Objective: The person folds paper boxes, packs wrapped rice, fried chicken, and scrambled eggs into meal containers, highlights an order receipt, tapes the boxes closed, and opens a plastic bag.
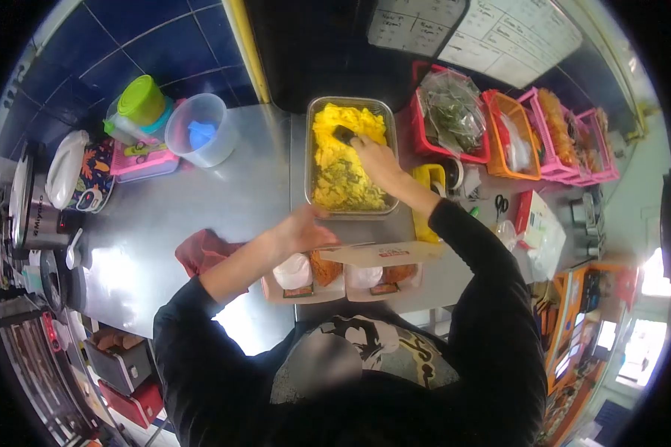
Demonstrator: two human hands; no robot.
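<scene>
A metal tray (391, 127) of yellow food resembling scrambled egg (350, 160) stands on the counter in front of me; its near part looks greener and mixed with bits. My right hand (376, 160) reaches over it, closed on a black utensil (344, 134) whose working end I cannot make out. Below the tray, my left hand (306, 229) has its fingers apart, beside the raised lids of two food boxes. The left box (303, 289) and the right box (385, 287) each hold a white wrapped mound and a brown fried piece, with a small green-and-red packet at the front.
A maroon cloth (205, 253) lies to the left. Behind it stands a clear tub (201, 130) with something blue inside. At the right are a red basket (417, 112) of bagged greens, an orange basket (525, 171), pink baskets, a yellow container (423, 223) and scissors (502, 205).
</scene>
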